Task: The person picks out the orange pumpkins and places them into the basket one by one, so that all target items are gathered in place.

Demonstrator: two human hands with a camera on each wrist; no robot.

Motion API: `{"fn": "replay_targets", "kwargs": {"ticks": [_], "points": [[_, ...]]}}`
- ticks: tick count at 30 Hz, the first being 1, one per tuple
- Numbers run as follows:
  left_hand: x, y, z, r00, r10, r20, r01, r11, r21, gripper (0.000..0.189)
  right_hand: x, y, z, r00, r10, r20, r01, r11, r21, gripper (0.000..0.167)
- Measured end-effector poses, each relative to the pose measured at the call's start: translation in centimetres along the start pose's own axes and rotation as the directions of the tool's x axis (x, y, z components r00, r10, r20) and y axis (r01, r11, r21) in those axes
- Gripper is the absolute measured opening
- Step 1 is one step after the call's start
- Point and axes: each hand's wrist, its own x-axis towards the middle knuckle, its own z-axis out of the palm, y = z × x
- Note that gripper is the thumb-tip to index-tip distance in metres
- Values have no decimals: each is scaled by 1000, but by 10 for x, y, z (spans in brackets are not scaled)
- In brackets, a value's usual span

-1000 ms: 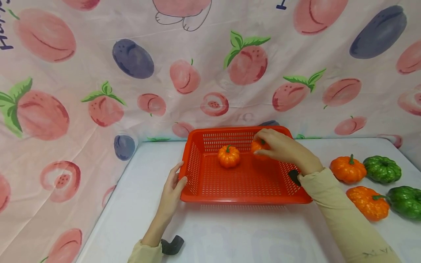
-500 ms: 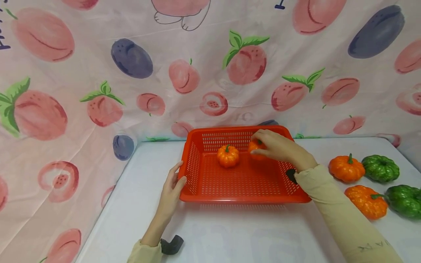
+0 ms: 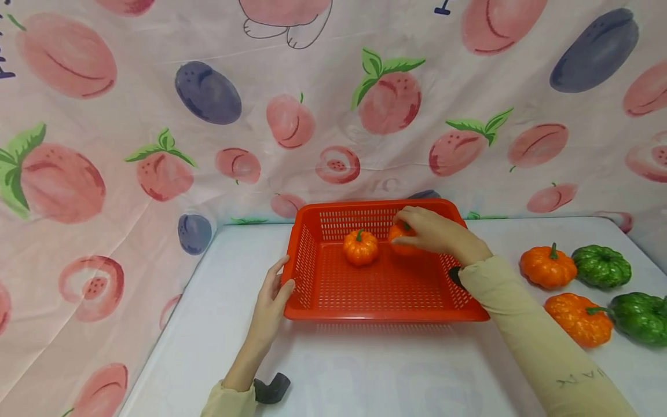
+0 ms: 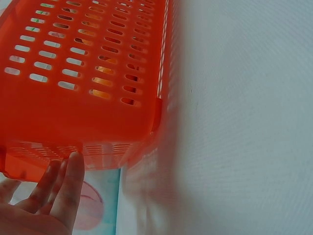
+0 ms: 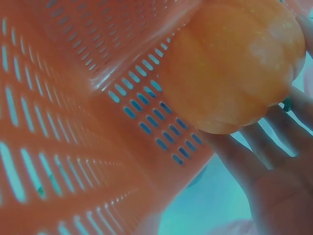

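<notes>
A red plastic basket (image 3: 385, 316) with slotted walls sits on the white table. Inside it, a small orange pumpkin (image 3: 361, 249) with a green stem stands upright, left of centre. My right hand (image 3: 435, 231) reaches over the basket's right part and holds a second orange pumpkin (image 3: 398, 234), its fingers spread around it; the hand hides part of it. In the right wrist view this held pumpkin (image 5: 234, 68) is close to the slotted wall. At the basket's left side my left hand (image 3: 271, 298) rests with fairly straight fingers (image 4: 71, 191) against the outer wall, thumb at the rim.
To the right on the table are two more orange pumpkins (image 3: 549, 267) and two green ones (image 3: 601, 267). A fruit-printed cloth (image 3: 333, 116) hangs behind and along the left. A black strap piece (image 3: 272, 389) shows at the left wrist.
My right hand has shifted slightly left with its pumpkin, bringing it nearer the other pumpkin in the basket. The left hand has stayed at the basket's side.
</notes>
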Motion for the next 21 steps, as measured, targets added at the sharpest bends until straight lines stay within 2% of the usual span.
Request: {"fn": "replay_targets", "kwargs": {"ticks": [5,21], "points": [[0,0,0,1000,-2,1,2,1000,-5,52,5,1,2,1000,-17,8,17,1000,-14,41],[0,0,-1,1000,-7,-2,7,1000,-13,53,21,0,11,996,23,85,-21,999,-25,42]]}}
